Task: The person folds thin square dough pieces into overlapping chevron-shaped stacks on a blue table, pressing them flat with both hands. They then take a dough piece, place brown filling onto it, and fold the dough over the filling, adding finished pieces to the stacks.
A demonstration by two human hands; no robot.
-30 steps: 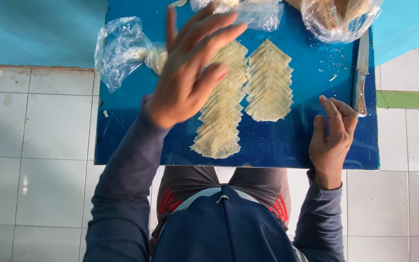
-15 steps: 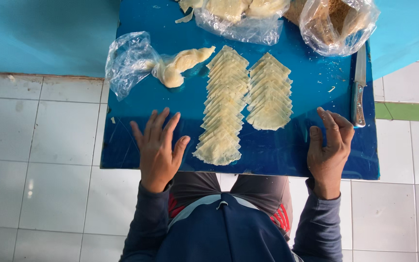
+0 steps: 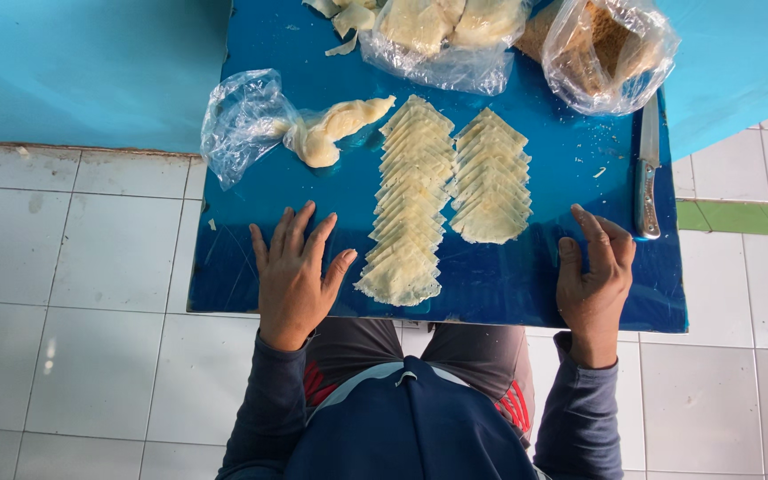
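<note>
Since a second ago the left hand (image 3: pixel 293 277) has drawn back from above the dough sheets (image 3: pixel 409 203) and lies flat, grip released, on the blue worktop (image 3: pixel 562 169); right hand (image 3: pixel 594 283) rests open near the knife (image 3: pixel 646 182)

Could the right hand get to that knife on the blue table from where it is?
Probably yes. The right hand rests flat and empty on the blue table, and the knife lies just beyond its fingers with bare surface between them.
</note>
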